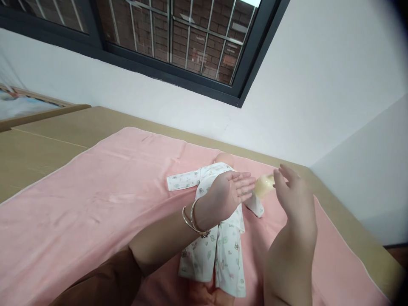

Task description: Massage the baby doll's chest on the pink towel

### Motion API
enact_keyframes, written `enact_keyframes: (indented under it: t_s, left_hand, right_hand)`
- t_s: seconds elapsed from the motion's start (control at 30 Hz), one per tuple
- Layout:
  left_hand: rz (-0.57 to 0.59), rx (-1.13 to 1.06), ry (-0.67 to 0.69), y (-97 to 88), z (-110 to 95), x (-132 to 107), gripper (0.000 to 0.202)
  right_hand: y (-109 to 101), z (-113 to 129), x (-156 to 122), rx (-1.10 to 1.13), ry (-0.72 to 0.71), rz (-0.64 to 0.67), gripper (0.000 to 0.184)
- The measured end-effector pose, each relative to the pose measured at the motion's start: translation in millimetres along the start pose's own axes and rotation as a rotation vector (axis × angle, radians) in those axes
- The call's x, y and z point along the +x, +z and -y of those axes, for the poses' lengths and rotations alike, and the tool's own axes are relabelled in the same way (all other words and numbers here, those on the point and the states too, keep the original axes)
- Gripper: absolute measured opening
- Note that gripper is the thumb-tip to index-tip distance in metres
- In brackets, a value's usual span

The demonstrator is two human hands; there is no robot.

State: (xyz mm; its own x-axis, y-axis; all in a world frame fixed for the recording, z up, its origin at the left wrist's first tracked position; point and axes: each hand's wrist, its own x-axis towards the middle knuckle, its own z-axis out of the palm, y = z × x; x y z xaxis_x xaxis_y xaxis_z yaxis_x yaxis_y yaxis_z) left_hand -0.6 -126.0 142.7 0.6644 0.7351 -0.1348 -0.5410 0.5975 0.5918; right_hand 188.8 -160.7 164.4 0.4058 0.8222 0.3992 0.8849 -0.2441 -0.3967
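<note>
Doll [228, 228] on blanket [105, 191] (forearm [165, 240] overlapping)

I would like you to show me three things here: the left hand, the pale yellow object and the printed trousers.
Left hand [227, 194]: head view, on the open palm.
Pale yellow object [263, 186]: head view, on its rounded body.
Printed trousers [230, 260]: head view, on the leg at picture right.

No text can be read. Well beyond the left grip [227, 194], the window [178, 40] shows pale and reddish marks too blurred to tell as lettering. The white clothes [204, 250] below that grip and the yellow thing [264, 186] beside the right grip [296, 199] give no legible word or number.
</note>
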Motion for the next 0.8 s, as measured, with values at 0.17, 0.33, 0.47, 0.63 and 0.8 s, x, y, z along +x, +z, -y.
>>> enact_keyframes:
  t_s: [0.17, 0.33, 0.47, 0.63, 0.8]
  left_hand:
    - [0.289, 0.074, -0.173, 9.1, 9, 0, 0.049]
    - [0.474, 0.029, -0.176, 16.8, 11, -4, 0.062]
    - [0.454, 0.044, -0.16, 17.6, -2, -13, 0.078]
    - [0.392, 0.068, -0.107, 17.2, -12, -20, 0.075]
    - [0.27, -0.036, -0.046, 23.7, -18, -21, 0.072]
  right_hand:
    - [-4, 28, -34, 0.221, -0.36, -0.117, 0.054]
    - [10, 39, -35, 0.135, -0.624, -0.146, 0.058]
    - [23, 50, -38, 0.068, -0.702, -0.171, 0.062]
    - [31, 64, -52, 0.106, -0.772, -0.175, 0.077]
    - [39, 73, -67, 0.107, -0.838, -0.111, 0.089]
